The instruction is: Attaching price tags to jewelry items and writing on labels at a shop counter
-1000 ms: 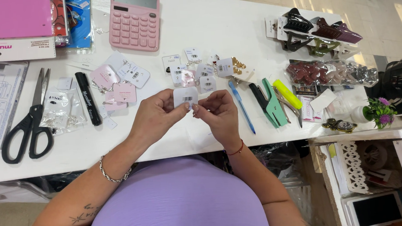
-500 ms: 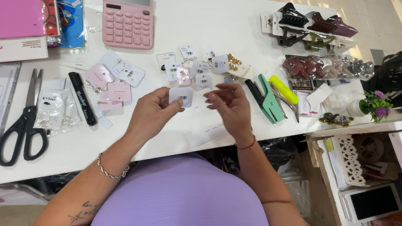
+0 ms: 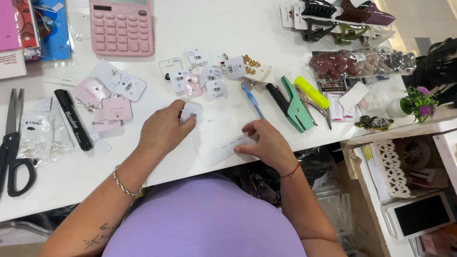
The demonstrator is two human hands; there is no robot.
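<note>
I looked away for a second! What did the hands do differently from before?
The hands came apart. The left hand kept the small white jewellery card and lowered it towards the table; the right hand let go and dropped onto the white paper sheet. The black scissors and pink calculator stayed put.

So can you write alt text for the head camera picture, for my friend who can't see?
A person's left hand holds a small white card over a white table, while the right hand presses a white sticker sheet.

Pink calc [image 3: 121,23], scissors [image 3: 5,152], marker [image 3: 73,120]
</note>
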